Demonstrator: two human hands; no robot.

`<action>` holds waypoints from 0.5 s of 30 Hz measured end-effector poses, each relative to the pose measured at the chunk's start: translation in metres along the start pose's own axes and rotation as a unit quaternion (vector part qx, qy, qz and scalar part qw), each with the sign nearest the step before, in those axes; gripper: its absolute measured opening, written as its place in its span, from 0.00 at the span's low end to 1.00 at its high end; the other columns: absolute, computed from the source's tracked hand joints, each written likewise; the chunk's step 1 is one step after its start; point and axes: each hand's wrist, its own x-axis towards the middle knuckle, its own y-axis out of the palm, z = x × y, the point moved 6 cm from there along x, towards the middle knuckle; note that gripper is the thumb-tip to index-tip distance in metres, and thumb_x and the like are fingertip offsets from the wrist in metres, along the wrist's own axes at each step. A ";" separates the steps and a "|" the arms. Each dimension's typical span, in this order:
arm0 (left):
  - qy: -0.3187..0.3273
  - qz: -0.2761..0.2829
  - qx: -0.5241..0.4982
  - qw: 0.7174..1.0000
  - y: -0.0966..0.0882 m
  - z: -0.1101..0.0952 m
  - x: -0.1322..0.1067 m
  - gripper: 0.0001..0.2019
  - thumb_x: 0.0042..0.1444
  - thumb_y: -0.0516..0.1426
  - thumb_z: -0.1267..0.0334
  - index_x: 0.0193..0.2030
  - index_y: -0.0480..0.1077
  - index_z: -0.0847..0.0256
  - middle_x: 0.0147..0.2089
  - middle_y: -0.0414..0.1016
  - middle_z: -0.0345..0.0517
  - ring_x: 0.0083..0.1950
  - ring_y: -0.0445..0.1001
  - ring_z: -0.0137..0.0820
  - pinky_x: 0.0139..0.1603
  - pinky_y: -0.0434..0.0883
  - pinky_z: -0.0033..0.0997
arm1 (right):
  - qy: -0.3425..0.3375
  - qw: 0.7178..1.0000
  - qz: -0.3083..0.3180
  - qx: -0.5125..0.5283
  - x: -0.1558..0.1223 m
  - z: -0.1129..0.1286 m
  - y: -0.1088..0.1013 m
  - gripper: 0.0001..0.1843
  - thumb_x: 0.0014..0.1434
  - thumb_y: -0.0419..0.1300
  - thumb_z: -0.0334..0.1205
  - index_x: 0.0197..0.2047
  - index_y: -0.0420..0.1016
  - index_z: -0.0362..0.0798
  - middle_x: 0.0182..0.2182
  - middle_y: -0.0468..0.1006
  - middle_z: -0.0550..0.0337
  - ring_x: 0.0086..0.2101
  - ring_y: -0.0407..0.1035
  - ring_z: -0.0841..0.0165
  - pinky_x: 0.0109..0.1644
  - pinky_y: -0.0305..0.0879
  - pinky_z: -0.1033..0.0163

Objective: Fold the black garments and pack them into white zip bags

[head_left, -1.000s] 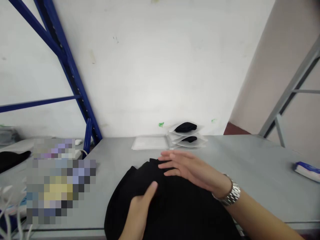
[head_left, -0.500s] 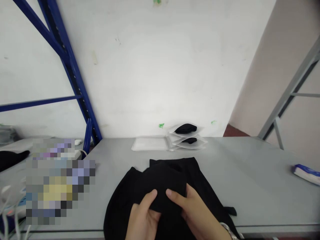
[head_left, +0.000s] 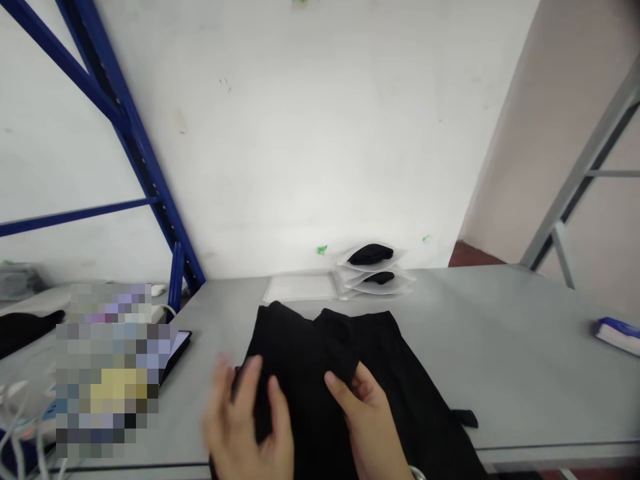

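A black cloth garment [head_left: 305, 373] lies spread over the front of the table, its lower part running out of view at the bottom edge. Pinched between thumb and fingers, a fold of it is held by my right hand [head_left: 373, 417]. My left hand [head_left: 247, 423] is over the garment's left side with fingers apart, a little blurred by motion; whether it touches the cloth I cannot tell. A short black strap [head_left: 465, 418] sticks out from the garment's right side.
At the back of the grey table [head_left: 500, 347] are a flat white pouch [head_left: 301, 287] and stacked translucent bags [head_left: 345, 283] with black items inside. A blue-and-white packet [head_left: 617, 333] lies far right. Blurred-out items and white cables [head_left: 17, 447] crowd the left, near a blue metal frame [head_left: 150, 173].
My left hand has let go of the cloth and moved left, its fingers spreading. The garment's left upper part now lies flatter. My right hand keeps its pinch.
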 end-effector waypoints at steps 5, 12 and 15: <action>-0.230 0.286 -0.085 0.926 0.024 0.025 -0.031 0.24 0.57 0.56 0.60 0.61 0.62 0.50 0.64 0.63 0.45 0.65 0.60 0.41 0.64 0.60 0.46 | 0.008 0.999 0.048 -0.016 -0.004 0.001 0.007 0.18 0.52 0.66 0.38 0.48 0.75 0.51 0.44 0.79 0.57 0.47 0.71 0.61 0.56 0.62 0.55; -0.469 0.292 -0.331 0.765 0.029 0.029 -0.032 0.24 0.41 0.67 0.60 0.48 0.71 0.59 0.47 0.79 0.50 0.49 0.76 0.42 0.47 0.73 0.33 | -0.016 0.996 -0.013 -0.088 -0.012 0.018 -0.012 0.29 0.46 0.70 0.37 0.52 0.70 0.54 0.49 0.76 0.58 0.51 0.68 0.60 0.55 0.63 0.58; -0.421 0.388 -0.315 0.757 0.040 0.023 -0.022 0.21 0.45 0.65 0.60 0.48 0.72 0.58 0.47 0.79 0.50 0.49 0.76 0.41 0.48 0.72 0.34 | 0.054 0.996 0.016 -0.067 -0.014 0.011 -0.014 0.25 0.46 0.70 0.39 0.48 0.72 0.47 0.45 0.79 0.53 0.49 0.70 0.57 0.54 0.64 0.54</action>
